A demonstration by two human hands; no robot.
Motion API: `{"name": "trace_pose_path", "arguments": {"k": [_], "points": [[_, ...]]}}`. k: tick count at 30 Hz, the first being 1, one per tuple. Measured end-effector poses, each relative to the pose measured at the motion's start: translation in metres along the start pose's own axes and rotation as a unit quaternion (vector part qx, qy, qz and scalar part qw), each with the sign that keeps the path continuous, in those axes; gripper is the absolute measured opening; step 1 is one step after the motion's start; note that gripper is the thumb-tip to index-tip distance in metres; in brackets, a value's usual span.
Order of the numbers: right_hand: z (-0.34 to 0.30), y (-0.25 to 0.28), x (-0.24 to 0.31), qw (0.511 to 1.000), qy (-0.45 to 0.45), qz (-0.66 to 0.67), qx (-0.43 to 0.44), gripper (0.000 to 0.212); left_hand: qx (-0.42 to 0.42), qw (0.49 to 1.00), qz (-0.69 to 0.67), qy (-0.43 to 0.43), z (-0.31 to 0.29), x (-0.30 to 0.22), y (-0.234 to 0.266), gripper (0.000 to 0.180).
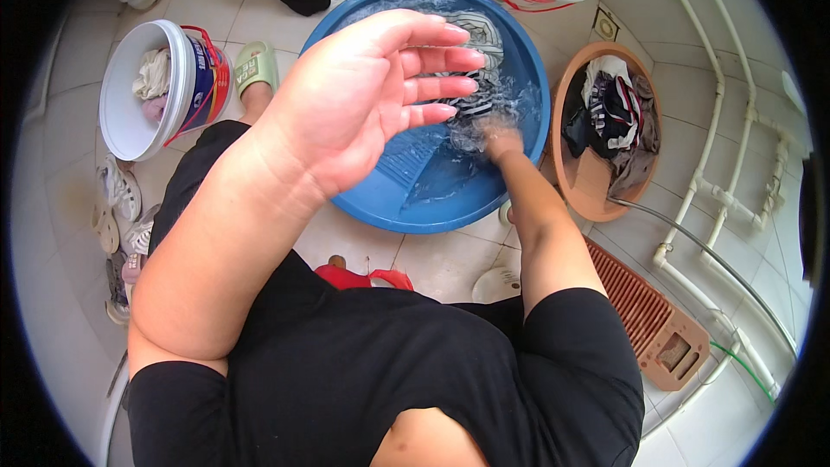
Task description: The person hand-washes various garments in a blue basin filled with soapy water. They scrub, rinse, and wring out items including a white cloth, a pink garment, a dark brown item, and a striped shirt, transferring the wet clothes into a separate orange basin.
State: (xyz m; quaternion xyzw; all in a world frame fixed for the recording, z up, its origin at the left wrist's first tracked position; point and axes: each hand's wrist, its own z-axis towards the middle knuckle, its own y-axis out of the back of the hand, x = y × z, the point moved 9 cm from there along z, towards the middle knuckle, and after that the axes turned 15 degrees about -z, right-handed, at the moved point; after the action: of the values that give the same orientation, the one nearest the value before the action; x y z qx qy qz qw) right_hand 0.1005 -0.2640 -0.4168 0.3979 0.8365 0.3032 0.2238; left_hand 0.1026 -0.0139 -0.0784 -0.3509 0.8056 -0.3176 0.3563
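Observation:
My left hand (380, 86) is raised above the blue basin (536, 156), palm turned to the right, fingers stretched and slightly curved, with nothing in them. Down in the basin, my right hand (499, 137) is partly under splashing water, and its fingers are hidden by foam and blur. Just beyond it lies a wet black-and-white striped garment (478, 91), bunched up against the far right part of the basin. Whether my right hand grips the cloth does not show. A ridged washboard area (405, 158) is moulded into the basin's left side.
An orange-brown tub (590, 180) of dark and white clothes stands right of the basin. A brown washboard (648, 320) leans below it, near white wall pipes (683, 207). White buckets (130, 134) stand left and at the back. Shoes (121, 190) line the left wall.

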Motion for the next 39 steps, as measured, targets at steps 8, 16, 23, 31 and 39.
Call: {"name": "trace_pose_path", "arguments": {"k": [8,16,23,31,39], "points": [[-0.037,-0.012,0.037,0.976,-0.184,0.094,-0.062,0.064,-0.011,1.000,0.011,0.001,-0.005,0.004,0.001,0.032],[-0.099,0.086,-0.006,0.875,-0.103,0.466,-0.076,0.040,0.025,0.999,0.025,-0.023,-0.006,-0.011,-0.010,0.032],[-0.350,0.321,-0.089,0.629,0.031,0.600,-0.494,0.014,0.023,0.996,0.044,-0.070,-0.028,-0.027,-0.007,0.034],[-0.447,0.353,-0.119,0.454,0.047,0.613,-0.645,0.018,0.029,0.997,0.035,-0.062,-0.024,-0.024,-0.003,0.035],[-0.195,0.217,-0.061,0.804,-0.089,0.468,-0.357,0.024,0.003,0.998,0.043,-0.049,-0.018,-0.020,0.002,0.034]]}}
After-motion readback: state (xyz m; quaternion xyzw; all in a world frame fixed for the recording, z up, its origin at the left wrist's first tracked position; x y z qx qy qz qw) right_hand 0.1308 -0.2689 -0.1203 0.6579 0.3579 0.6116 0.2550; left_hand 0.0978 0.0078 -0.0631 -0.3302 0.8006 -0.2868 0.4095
